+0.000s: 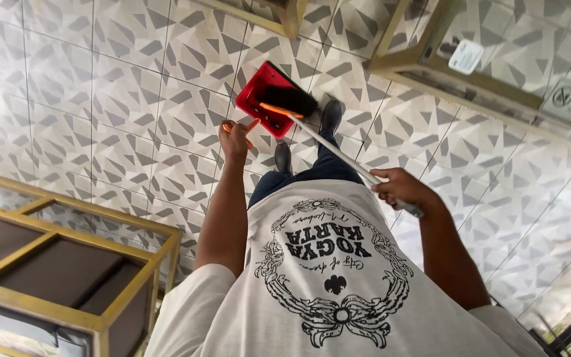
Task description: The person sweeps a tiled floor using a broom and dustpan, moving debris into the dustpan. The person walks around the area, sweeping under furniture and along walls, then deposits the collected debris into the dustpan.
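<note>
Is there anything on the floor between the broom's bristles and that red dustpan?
Nothing visible. The black broom head already lies across the open mouth of the red dustpan, touching it. The left hand holds the dustpan's orange handle and the right hand grips the broom's pale stick.

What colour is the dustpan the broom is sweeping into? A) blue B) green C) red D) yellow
C: the dustpan on the tiled floor is bright red, with the black bristles of the broom resting at its mouth; the right hand grips the broom's pale pole.
</note>
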